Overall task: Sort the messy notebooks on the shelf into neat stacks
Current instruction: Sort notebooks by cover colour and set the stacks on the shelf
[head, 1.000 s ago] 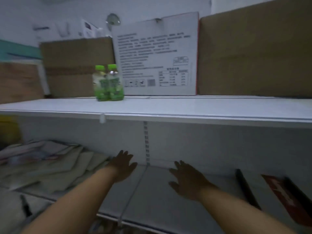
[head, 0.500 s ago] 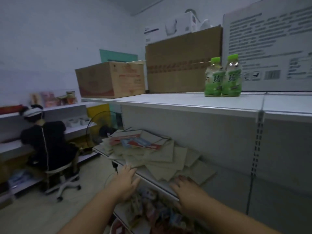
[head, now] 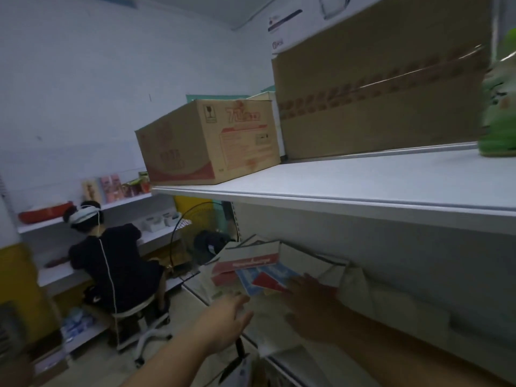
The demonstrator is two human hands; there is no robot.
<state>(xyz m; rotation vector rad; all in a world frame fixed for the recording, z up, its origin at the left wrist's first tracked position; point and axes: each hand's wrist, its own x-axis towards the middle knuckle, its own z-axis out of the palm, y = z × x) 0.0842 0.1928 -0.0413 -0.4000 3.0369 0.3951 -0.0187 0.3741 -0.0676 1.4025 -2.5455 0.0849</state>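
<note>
- The notebooks (head: 251, 263) are heaped in a loose, overlapping pile on the lower shelf (head: 424, 319), toward its left end and reaching its front edge.
- A red and blue notebook (head: 268, 277) is seen on top of the pile, with pale covers fanned out beneath and beside it.
- The right hand (head: 312, 305) is laid over the pile just right of that notebook, with its fingers spread and nothing gripped.
- The left hand (head: 223, 322) is held at the front edge of the lower shelf, near the pile's front; the fingers are stretched out and nothing is held, though blur hides whether paper is touched.
- On the upper shelf (head: 363, 180) a printed cardboard box (head: 209, 141) is set at the left end, with a larger plain carton (head: 377, 101) just beside it along the back edge.
- A green bottle (head: 499, 121) is cut off by the frame near that shelf's right side.
- A seated person (head: 111, 263) is seen well apart at the left, with a fan (head: 195, 241) between them and the shelves.
</note>
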